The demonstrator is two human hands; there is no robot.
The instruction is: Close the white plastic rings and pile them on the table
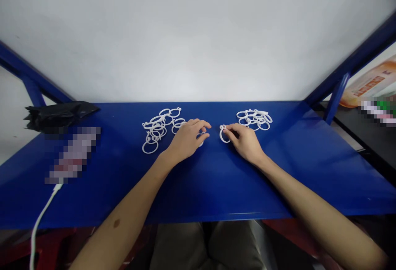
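Note:
My right hand [246, 140] pinches a white plastic ring [222, 137] with small loops on its top, holding it just over the blue table. To its left, my left hand [190, 138] hovers with curved fingers, thumb and index tips apart. Part of another white ring [201, 143] shows below its thumb; the hand hides the rest, and I cannot tell whether they touch. A loose pile of similar white rings [150, 148] lies left of my left hand. Behind my right hand is a second cluster of white rings [263, 125], overlapping one another.
The blue table [198, 191] meets a pale wall [192, 39] at the back. On the left lie a crumpled black bag [64, 115] and a blurred-out object [74, 154] with a white cable [43, 212]. Blue frame bars [337, 98] flank the table. An orange-labelled package [368, 82] stands right.

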